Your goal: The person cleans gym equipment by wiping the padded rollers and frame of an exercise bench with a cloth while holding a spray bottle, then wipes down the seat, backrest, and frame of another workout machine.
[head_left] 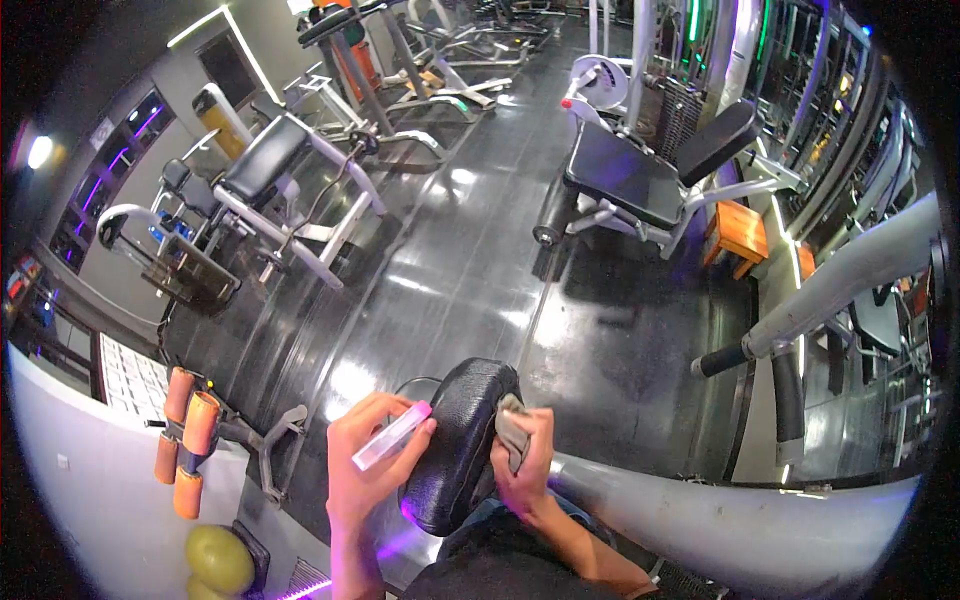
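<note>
In the head view, a black padded cushion (458,450) of a gym machine stands upright right in front of me. At its left side, my left hand (372,440) is closed around a small clear spray bottle (392,437) with a pink top. My right hand (524,460) grips a crumpled grey-brown cloth (513,432) against the cushion's right side. Part of the cushion's lower end lies close to my dark clothing, and its mount is hidden.
A silver machine tube (740,525) runs close by on the right. A black bench (630,175) and a wooden stool (738,235) stand farther off. Orange foam rollers (200,422) and a green ball (220,558) are at left, with a preacher bench (265,160) beyond.
</note>
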`<move>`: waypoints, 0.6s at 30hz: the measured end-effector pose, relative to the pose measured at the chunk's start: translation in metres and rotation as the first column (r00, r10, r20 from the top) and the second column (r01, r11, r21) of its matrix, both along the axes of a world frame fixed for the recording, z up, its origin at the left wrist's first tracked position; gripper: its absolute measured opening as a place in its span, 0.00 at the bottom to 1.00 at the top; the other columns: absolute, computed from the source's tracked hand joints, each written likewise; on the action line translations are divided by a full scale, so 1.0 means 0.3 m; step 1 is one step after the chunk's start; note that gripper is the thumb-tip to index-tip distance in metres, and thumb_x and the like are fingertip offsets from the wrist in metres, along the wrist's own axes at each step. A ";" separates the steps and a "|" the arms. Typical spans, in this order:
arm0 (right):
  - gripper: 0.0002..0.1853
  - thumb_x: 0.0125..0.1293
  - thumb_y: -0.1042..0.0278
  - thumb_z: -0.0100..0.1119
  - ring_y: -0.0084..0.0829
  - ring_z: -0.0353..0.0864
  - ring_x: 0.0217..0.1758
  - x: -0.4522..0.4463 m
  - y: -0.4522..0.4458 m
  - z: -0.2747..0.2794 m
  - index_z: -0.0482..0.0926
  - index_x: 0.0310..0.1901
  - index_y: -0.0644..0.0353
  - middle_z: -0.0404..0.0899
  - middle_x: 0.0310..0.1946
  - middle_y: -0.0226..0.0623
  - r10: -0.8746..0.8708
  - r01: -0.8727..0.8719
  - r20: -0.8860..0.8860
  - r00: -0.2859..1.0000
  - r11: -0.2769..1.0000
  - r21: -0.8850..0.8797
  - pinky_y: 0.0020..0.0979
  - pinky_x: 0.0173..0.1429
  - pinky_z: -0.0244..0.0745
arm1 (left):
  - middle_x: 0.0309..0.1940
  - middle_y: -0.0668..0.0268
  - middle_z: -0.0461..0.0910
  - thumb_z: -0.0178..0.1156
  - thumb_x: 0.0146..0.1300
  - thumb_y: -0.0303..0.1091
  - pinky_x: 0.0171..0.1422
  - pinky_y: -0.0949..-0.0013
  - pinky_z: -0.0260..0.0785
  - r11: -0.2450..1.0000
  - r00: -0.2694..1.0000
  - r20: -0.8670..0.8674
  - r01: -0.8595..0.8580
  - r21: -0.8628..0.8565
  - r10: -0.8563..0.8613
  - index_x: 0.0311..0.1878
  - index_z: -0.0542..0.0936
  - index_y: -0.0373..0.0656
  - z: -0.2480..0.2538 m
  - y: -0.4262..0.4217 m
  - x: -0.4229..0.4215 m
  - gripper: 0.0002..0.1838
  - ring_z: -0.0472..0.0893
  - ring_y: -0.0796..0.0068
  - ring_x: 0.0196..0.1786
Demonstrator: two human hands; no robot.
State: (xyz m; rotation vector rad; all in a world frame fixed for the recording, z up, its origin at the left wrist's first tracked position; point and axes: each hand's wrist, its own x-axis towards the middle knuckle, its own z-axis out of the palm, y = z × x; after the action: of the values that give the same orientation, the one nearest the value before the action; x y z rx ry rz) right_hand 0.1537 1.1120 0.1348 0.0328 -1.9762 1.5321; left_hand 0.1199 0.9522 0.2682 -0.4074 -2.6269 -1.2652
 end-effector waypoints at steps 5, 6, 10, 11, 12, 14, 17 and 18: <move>0.14 0.57 0.78 0.51 0.45 0.74 0.45 -0.020 0.010 -0.053 0.70 0.47 0.65 0.71 0.42 0.48 0.068 -0.064 0.038 0.997 0.992 -0.109 0.39 0.55 0.69 | 0.24 0.58 0.78 0.69 0.55 0.29 0.30 0.70 0.66 0.993 0.992 0.095 -0.069 -0.092 0.078 0.32 0.81 0.35 0.063 0.000 0.111 0.08 0.78 0.68 0.25; 0.14 0.57 0.78 0.51 0.45 0.74 0.45 -0.039 0.013 -0.041 0.70 0.47 0.65 0.71 0.42 0.48 0.083 -0.079 0.037 0.996 0.991 -0.105 0.39 0.55 0.69 | 0.24 0.58 0.78 0.69 0.55 0.29 0.30 0.70 0.66 0.993 0.991 0.095 -0.084 -0.088 0.093 0.32 0.81 0.35 0.075 0.001 0.132 0.08 0.78 0.68 0.25; 0.12 0.61 0.78 0.48 0.39 0.72 0.47 -0.077 0.006 0.008 0.70 0.47 0.65 0.69 0.42 0.45 0.061 -0.021 0.144 0.988 0.964 -0.267 0.37 0.56 0.67 | 0.21 0.62 0.76 0.67 0.58 0.31 0.29 0.69 0.63 0.985 0.981 0.121 -0.143 -0.092 0.154 0.29 0.80 0.35 0.114 0.005 0.213 0.09 0.75 0.72 0.23; 0.13 0.61 0.77 0.49 0.38 0.71 0.48 -0.069 0.009 0.013 0.70 0.48 0.65 0.69 0.43 0.45 0.075 -0.034 0.149 0.986 0.966 -0.255 0.37 0.56 0.67 | 0.20 0.64 0.75 0.66 0.60 0.33 0.29 0.70 0.62 0.989 0.975 0.164 -0.143 -0.037 0.147 0.27 0.78 0.35 0.116 0.007 0.229 0.11 0.74 0.76 0.23; 0.13 0.62 0.76 0.50 0.38 0.71 0.49 -0.056 0.010 0.017 0.70 0.48 0.65 0.68 0.44 0.45 0.089 -0.048 0.158 0.983 0.969 -0.242 0.36 0.57 0.66 | 0.20 0.64 0.75 0.66 0.60 0.33 0.29 0.70 0.62 0.988 0.974 0.163 -0.151 -0.036 0.155 0.27 0.78 0.35 0.109 0.010 0.244 0.11 0.74 0.76 0.23; 0.13 0.62 0.74 0.50 0.38 0.70 0.50 -0.017 0.012 0.032 0.70 0.49 0.65 0.67 0.44 0.45 0.098 -0.084 0.099 0.990 0.987 -0.137 0.35 0.57 0.66 | 0.20 0.60 0.75 0.68 0.56 0.30 0.27 0.68 0.64 0.988 0.961 0.240 -0.150 0.032 0.138 0.31 0.81 0.34 0.094 0.029 0.277 0.08 0.76 0.68 0.21; 0.14 0.64 0.71 0.52 0.36 0.70 0.50 0.049 -0.008 -0.044 0.69 0.51 0.64 0.67 0.45 0.44 0.186 -0.178 0.035 0.982 0.969 -0.173 0.34 0.58 0.65 | 0.21 0.59 0.76 0.68 0.57 0.31 0.26 0.66 0.65 0.988 0.980 0.121 -0.153 -0.034 0.156 0.30 0.80 0.36 0.068 0.090 0.295 0.09 0.77 0.62 0.21; 0.15 0.65 0.69 0.52 0.35 0.70 0.50 0.060 -0.020 -0.043 0.69 0.52 0.63 0.67 0.45 0.43 0.258 -0.237 0.027 0.966 0.920 -0.311 0.33 0.58 0.65 | 0.21 0.58 0.76 0.68 0.57 0.32 0.26 0.65 0.65 0.986 0.985 0.068 -0.158 -0.048 0.161 0.29 0.80 0.36 0.053 0.103 0.294 0.09 0.78 0.60 0.22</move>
State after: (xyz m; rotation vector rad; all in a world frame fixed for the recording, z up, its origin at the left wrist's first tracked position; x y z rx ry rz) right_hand 0.1716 1.1059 0.1220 0.1075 -1.8160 2.0157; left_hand 0.2083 0.9832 0.2841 -0.1564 -2.6877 -1.1955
